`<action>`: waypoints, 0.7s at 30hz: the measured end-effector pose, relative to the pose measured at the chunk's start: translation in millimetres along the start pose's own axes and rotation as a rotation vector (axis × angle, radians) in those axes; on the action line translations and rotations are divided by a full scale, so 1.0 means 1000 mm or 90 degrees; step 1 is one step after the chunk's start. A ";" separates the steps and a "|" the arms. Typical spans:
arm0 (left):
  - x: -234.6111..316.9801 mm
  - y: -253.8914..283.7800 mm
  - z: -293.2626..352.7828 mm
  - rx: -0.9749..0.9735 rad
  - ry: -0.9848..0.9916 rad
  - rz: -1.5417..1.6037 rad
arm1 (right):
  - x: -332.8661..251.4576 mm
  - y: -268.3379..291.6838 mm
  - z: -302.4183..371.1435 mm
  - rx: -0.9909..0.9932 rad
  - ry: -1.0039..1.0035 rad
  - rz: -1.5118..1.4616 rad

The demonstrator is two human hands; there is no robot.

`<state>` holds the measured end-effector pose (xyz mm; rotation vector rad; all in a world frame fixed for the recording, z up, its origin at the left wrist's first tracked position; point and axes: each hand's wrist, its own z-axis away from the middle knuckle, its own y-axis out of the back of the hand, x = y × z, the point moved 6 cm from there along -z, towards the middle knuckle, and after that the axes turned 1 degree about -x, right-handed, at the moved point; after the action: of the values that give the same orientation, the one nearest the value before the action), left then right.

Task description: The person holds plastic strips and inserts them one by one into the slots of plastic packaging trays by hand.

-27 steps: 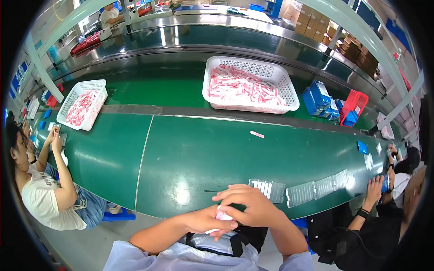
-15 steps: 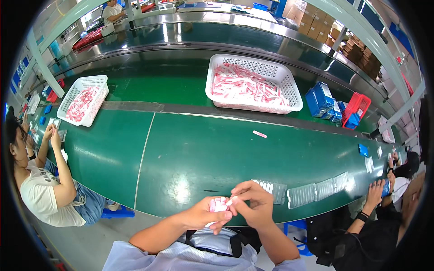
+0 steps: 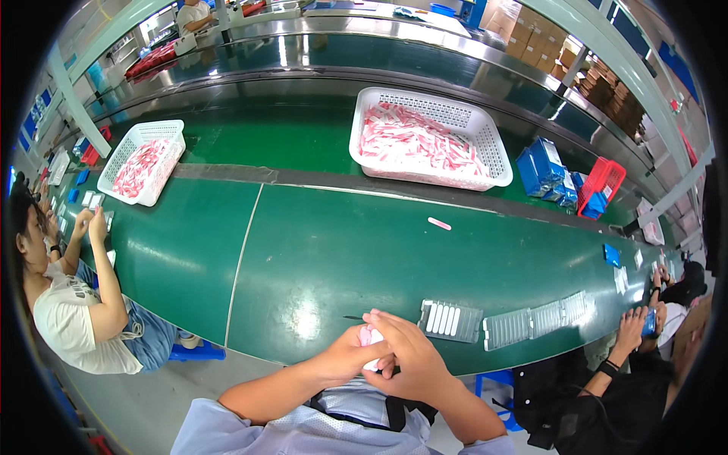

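My left hand (image 3: 343, 359) is closed around a small bundle of pink-and-white sticks (image 3: 370, 337) at the near edge of the green table. Over the bundle lies my right hand (image 3: 412, 356), its fingers bent together against the sticks and the left fingers, so most of the bundle is hidden. Just beyond the right hand is a transparent plastic tray (image 3: 475, 327) with several white sticks (image 3: 444, 319) side by side in its slots. To its right, more transparent slotted trays (image 3: 506, 328) lie in a row. One loose pink stick (image 3: 439, 224) rests farther out on the table.
A big white basket (image 3: 493, 157) of pink-and-white sticks stands beyond the table's seam, and a smaller one (image 3: 171, 162) is at left. Blue packets (image 3: 540, 168) and a red basket (image 3: 607, 182) are at far right. One person (image 3: 83, 318) sits at left; others work at right.
My right hand has gone from pinching a single stick beside the bundle to folding over the bundle. The tray with white sticks, partly covered before, now shows fully. The view has shifted slightly.
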<state>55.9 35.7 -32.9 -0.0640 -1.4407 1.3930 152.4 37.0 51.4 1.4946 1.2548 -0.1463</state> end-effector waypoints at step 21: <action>0.011 -0.004 0.000 0.109 -0.024 0.035 | -0.007 0.002 -0.010 0.001 0.038 0.019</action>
<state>53.4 41.7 -22.6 0.0334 -1.3546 1.5645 145.6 41.0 61.6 1.5277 1.2790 -0.0840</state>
